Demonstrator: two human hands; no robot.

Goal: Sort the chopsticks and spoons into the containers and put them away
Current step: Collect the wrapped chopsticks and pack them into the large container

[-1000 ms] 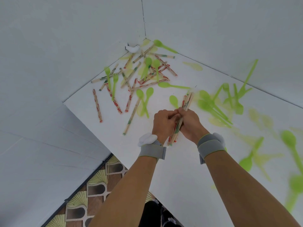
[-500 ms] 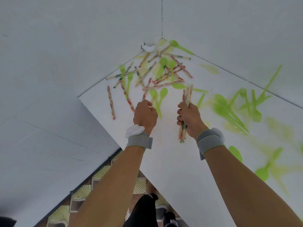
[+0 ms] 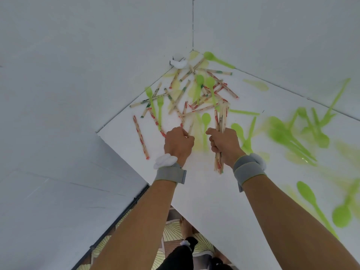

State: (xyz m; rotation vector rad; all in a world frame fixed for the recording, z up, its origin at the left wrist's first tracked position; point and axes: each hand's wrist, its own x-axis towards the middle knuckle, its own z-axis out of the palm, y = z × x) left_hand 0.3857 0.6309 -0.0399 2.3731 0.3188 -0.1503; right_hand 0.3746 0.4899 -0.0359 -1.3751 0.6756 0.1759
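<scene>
Wooden chopsticks, a bundle of them with red and green print, stand nearly upright in our right hand; the fingers are curled tight round the middle of the bundle, so its tips stick out above the fist and its lower ends hang below the wrist. Just to the left, our left hand pinches the near end of a single chopstick between thumb and curled fingers; its far end points toward the heap. We cannot tell whether that end rests on the surface.

Beyond both hands, more loose chopsticks lie crossed in a heap on the white table, pushed into the corner where two white walls meet. One separate chopstick lies alone near the table's left edge, well apart from the heap. Green plastic spoons are mixed in among the heap, some under sticks and some over them. One spoon lies right at the far corner. More green spoons are spread to the right of our right hand, blurred; another spoon lies near the right edge of the view.

Grey wristbands with white attachments sit on both wrists. Small white lump on the wall by the corner. Patterned floor tiles show below the table's edge.
</scene>
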